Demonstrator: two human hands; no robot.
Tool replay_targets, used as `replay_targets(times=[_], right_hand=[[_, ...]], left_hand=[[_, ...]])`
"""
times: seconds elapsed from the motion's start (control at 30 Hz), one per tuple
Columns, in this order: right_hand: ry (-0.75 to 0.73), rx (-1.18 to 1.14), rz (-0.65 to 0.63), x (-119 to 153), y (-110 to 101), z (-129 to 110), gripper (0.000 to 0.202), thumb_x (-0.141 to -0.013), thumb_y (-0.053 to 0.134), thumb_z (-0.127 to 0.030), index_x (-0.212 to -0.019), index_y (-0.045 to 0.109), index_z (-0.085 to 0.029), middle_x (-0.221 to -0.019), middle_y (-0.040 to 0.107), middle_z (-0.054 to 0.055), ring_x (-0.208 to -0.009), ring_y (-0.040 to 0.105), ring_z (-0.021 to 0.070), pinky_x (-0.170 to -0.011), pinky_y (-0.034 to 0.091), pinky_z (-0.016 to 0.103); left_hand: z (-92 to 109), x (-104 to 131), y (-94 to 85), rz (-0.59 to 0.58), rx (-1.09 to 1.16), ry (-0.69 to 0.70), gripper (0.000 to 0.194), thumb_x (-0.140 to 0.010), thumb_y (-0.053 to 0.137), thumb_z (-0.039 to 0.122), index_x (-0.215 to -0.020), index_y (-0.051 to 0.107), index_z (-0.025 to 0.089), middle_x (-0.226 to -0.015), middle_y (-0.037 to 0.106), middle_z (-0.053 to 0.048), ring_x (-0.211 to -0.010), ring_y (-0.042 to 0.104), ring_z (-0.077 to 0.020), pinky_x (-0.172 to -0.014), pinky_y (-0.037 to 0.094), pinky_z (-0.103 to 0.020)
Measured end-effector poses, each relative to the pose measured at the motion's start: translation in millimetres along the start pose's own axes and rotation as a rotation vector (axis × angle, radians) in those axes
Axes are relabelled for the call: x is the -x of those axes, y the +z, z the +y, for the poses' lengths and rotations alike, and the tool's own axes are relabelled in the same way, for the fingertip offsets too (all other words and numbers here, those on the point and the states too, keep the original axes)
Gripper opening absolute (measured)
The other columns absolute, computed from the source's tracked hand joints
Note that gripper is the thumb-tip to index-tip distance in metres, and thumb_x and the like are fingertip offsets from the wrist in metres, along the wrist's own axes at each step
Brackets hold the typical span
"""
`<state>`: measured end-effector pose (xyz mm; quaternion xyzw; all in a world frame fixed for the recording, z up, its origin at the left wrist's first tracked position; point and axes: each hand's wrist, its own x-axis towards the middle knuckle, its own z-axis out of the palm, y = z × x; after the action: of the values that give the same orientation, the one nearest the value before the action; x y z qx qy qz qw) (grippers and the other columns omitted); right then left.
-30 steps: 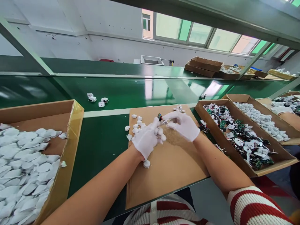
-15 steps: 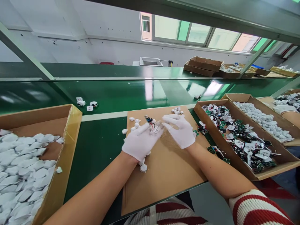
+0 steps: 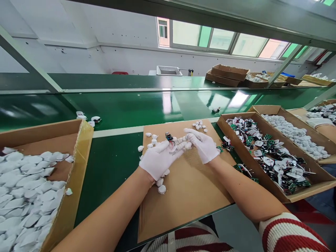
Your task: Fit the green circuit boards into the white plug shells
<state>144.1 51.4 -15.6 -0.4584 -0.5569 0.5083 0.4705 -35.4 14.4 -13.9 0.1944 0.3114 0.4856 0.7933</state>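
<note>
Both hands wear white gloves and meet above a brown cardboard sheet [image 3: 189, 199]. My left hand [image 3: 159, 158] holds a small circuit board [image 3: 168, 136] with red and black wires and a white part at its fingertips. The fingers of my right hand [image 3: 201, 144] are pinched together beside the left fingertips; whatever they grip is too small to make out. Small white padded pieces lie left of my left hand [image 3: 148, 134], below it [image 3: 162, 189] and behind my right hand [image 3: 198, 124].
A carton of white pieces [image 3: 84, 154] stands at the left. At the right, one carton [image 3: 252, 171] holds wired boards, another [image 3: 315, 131] white pieces. Loose boards [image 3: 227, 144] lie beside them. A gloved hand of another person [image 3: 319, 122] shows at the far right.
My hands have moved slightly right, and my right fingers have closed more. White assemblies on the green belt behind have shifted left.
</note>
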Motion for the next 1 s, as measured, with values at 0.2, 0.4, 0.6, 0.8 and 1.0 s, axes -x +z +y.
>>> replay_targets(times=[0.2, 0.4, 0.6, 0.8, 1.0], right_hand=[[0.036, -0.262, 0.013, -9.1, 4.9, 4.5, 0.054, -0.059, 0.089, -0.056, -0.095, 0.071, -0.02, -0.077, 0.069, -0.001, -0.063, 0.065, 0.011, -0.062, 0.054, 0.026], [0.133, -0.249, -0.065, -5.6, -0.6, -1.0, 0.056, -0.079, 0.073, -0.058, -0.121, 0.064, -0.021, -0.098, 0.076, 0.006, -0.05, 0.058, 0.0078, -0.042, 0.041, 0.021], [0.163, -0.212, -0.119, -8.1, -2.7, 1.9, 0.046, -0.079, 0.076, -0.051, -0.112, 0.069, -0.02, -0.105, 0.078, 0.009, -0.053, 0.06, 0.0074, -0.044, 0.041, 0.02], [0.131, -0.264, 0.006, -6.5, 4.8, 3.9, 0.06, -0.066, 0.087, -0.049, -0.117, 0.07, -0.023, -0.111, 0.075, 0.005, -0.074, 0.067, 0.0107, -0.061, 0.051, 0.023], [0.227, -0.318, -0.039, -9.1, -1.5, 6.5, 0.054, -0.078, 0.073, -0.064, -0.108, 0.069, -0.018, -0.073, 0.07, 0.0, -0.046, 0.05, 0.0061, -0.041, 0.035, 0.019]], left_hand=[[9.3, 4.8, 0.8, -0.066, 0.136, -0.12, 0.008, -0.087, 0.063, 0.027, -0.089, 0.064, 0.02, -0.073, 0.054, -0.002, -0.054, 0.048, -0.0107, -0.053, 0.051, -0.026], [14.8, 7.2, 3.9, -0.104, -0.01, -0.15, 0.033, -0.1, 0.049, 0.045, -0.088, 0.061, 0.016, -0.06, 0.037, 0.004, -0.042, 0.027, -0.0069, -0.038, 0.028, -0.019], [11.5, 5.5, 7.0, -0.066, -0.062, -0.107, 0.044, -0.1, 0.047, 0.05, -0.072, 0.055, 0.017, -0.056, 0.035, 0.006, -0.038, 0.023, -0.0047, -0.035, 0.025, -0.017], [5.1, 5.8, 7.4, -0.02, -0.136, -0.056, 0.039, -0.099, 0.049, 0.05, -0.09, 0.066, 0.016, -0.059, 0.054, 0.001, -0.038, 0.037, -0.0066, -0.038, 0.034, -0.019], [2.5, 3.5, -1.6, 0.03, -0.214, -0.068, 0.039, -0.095, 0.054, 0.052, -0.105, 0.07, 0.018, -0.072, 0.065, -0.004, -0.043, 0.049, -0.0103, -0.042, 0.041, -0.022]])
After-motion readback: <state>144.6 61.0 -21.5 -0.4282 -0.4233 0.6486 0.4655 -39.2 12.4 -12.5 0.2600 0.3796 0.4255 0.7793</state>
